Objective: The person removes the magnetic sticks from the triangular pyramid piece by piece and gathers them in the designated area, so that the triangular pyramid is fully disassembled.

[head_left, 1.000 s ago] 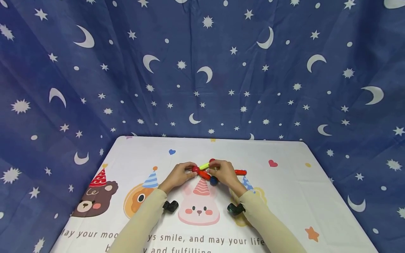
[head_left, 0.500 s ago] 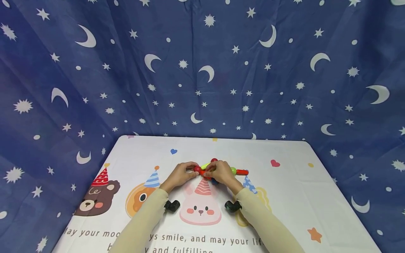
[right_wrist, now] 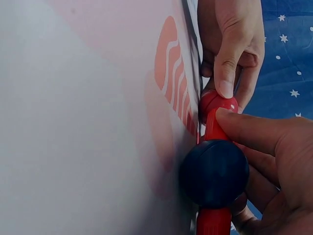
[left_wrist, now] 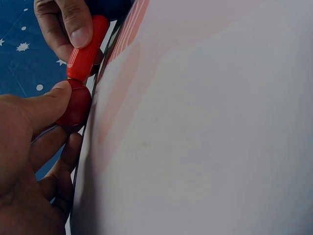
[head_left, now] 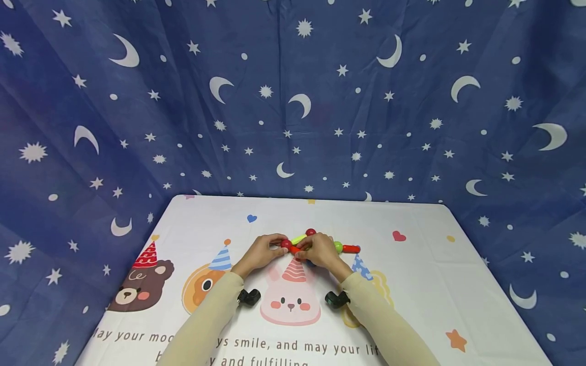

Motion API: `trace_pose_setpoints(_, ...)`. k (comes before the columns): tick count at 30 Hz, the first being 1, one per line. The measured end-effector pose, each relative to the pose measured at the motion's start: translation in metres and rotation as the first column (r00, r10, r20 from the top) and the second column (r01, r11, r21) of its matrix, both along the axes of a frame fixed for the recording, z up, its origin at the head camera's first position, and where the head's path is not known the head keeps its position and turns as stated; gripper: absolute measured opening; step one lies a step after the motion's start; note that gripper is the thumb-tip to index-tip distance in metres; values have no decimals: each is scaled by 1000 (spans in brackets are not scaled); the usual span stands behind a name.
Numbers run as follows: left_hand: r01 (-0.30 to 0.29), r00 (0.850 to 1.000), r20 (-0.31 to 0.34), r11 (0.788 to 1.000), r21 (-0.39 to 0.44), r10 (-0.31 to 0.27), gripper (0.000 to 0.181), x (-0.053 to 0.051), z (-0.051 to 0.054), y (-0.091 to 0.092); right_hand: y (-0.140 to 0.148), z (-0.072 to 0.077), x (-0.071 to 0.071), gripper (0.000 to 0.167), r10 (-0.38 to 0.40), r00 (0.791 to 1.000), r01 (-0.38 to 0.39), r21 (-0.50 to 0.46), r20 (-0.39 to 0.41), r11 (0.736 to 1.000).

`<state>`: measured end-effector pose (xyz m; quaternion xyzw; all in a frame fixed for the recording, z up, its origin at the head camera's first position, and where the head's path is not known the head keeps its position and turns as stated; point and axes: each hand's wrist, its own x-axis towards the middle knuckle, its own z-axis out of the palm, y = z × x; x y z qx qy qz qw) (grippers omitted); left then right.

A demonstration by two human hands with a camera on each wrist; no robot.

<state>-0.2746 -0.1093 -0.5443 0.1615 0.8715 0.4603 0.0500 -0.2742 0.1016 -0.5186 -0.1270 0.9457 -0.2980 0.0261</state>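
Left hand (head_left: 263, 250) pinches a red ball (left_wrist: 77, 105); right hand (head_left: 322, 250), just beside it, pinches a red rod (left_wrist: 89, 54), long axis pointing leftward, its end at the ball.

Head: we look forward and down from well back, table (head_left: 412, 284) to curtain (head_left: 229, 56).
Left wrist: we face red ball (left_wrist: 77, 105) close up, table at right.
Right wrist: we face blue ball (right_wrist: 214, 174) close up, table at left.
Both wrists: we share red ball, red rod (left_wrist: 86, 56).
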Motion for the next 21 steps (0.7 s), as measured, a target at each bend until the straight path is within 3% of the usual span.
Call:
trace_pose_setpoints(6,-5,1000,-10,1000,10,5,31,-2,-1,-1,0,2,1,22,4,1000,-4,-30,9,1000)
trace_pose_setpoints(13,-13,1000,22,1000,26,12,33,0,-1,-1,1,0,2,22,11,999,-10,-31,52,999)
trace_pose_setpoints(21,-17,1000,20,1000,-1,17,32,-1,-2,-2,4,1,1,23,31,999,-31,-24,22,999)
